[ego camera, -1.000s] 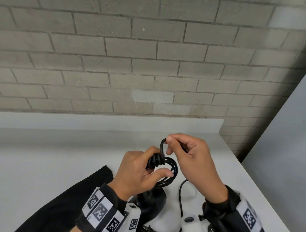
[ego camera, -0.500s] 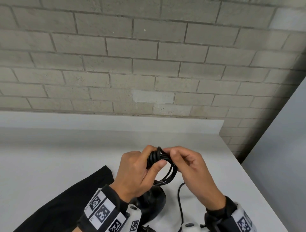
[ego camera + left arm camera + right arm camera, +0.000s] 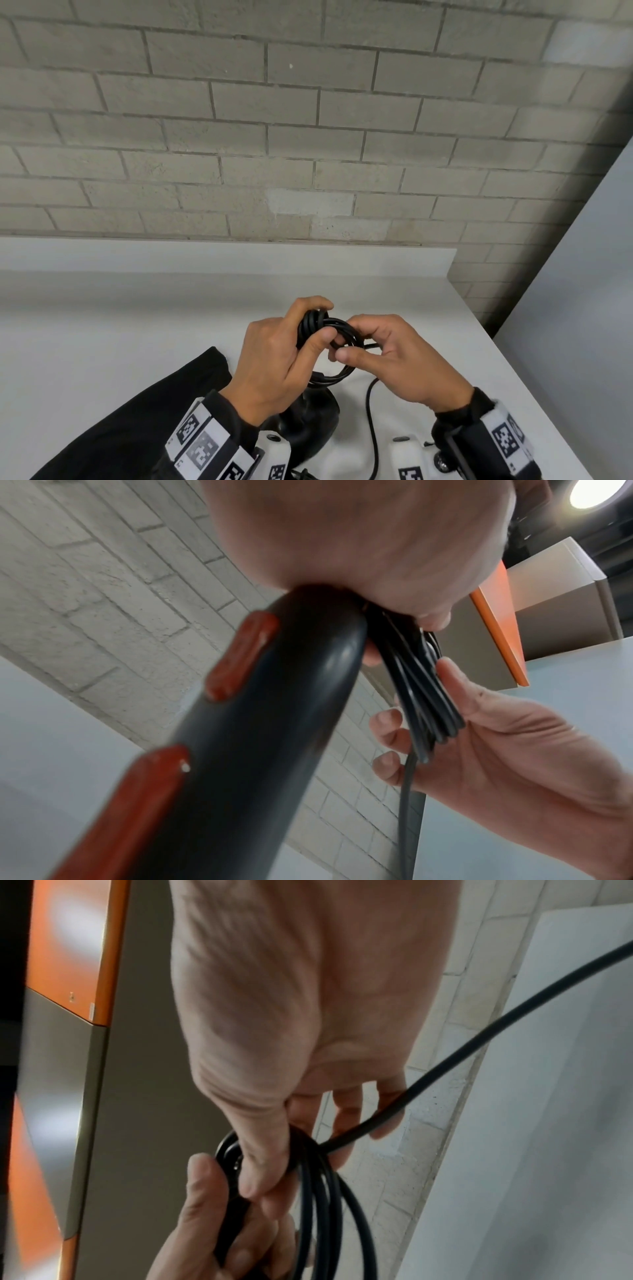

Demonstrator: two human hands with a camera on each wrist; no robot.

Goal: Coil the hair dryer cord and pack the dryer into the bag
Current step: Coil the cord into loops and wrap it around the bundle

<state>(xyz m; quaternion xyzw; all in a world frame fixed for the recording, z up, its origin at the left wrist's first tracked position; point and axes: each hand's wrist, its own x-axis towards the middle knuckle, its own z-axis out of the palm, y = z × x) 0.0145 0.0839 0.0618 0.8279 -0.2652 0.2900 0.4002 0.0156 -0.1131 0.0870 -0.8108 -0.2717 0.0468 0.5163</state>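
Observation:
My left hand (image 3: 301,349) grips a bundle of black cord loops (image 3: 342,325) above the white counter. The black hair dryer (image 3: 308,421) stands under that hand; in the left wrist view its handle (image 3: 260,723), with red buttons, reaches up to my left palm beside the cord loops (image 3: 421,696). My right hand (image 3: 370,346) pinches the loose strand of cord against the right side of the loops. The right wrist view shows that strand (image 3: 479,1042) crossing my right fingers (image 3: 387,1118). The slack cord (image 3: 371,428) trails down on the counter. The black bag (image 3: 137,411) lies flat at lower left.
A white counter (image 3: 102,325) runs to a grey brick wall (image 3: 308,137) behind. Its right edge (image 3: 513,359) drops off beside a grey panel (image 3: 589,308). An orange-edged cabinet (image 3: 500,631) shows in the wrist views.
My right hand has come down from above the loops, carrying the strand over them to their right side. The left hand has kept its grip on the bundle.

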